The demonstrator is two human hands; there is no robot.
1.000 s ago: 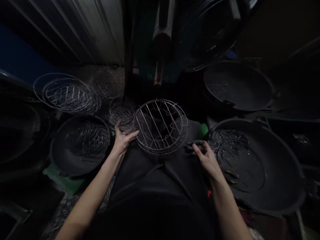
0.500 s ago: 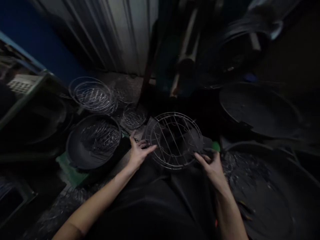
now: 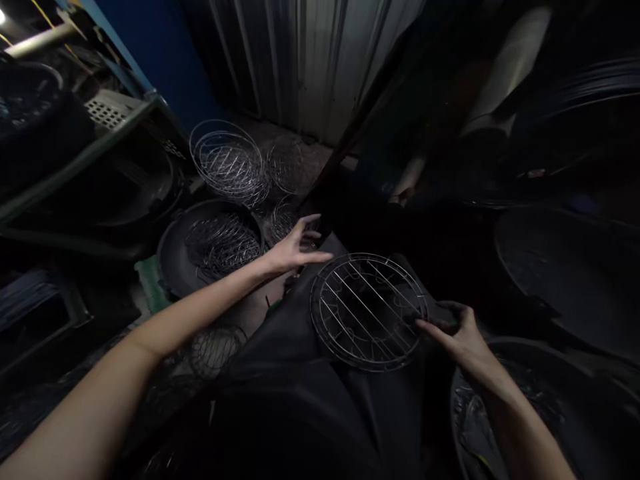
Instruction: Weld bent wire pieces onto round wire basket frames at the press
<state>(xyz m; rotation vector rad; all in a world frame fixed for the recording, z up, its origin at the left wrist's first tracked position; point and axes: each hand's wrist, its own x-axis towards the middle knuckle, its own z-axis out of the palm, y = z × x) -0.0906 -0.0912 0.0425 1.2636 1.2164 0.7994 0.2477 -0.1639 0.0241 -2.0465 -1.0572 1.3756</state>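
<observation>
A round wire rack, with a double rim and parallel bars across it, lies tilted over my dark-clothed lap. My right hand pinches its right rim between thumb and fingers. At the upper left of the rack is my left hand, fingers spread and holding nothing. Its thumb comes close to the rim; whether they touch I cannot tell. Left of that hand, a dark round basin holds a heap of bent wire pieces.
Wire racks are stacked on the floor by a corrugated metal wall. A green-edged shelf stands left. At the right are a large basin and another with shiny pieces. A pale pipe rises behind.
My left hand has come off the rack's left rim and moved up and outward, opening. The right hand keeps its hold on the rim. The view has swung left.
</observation>
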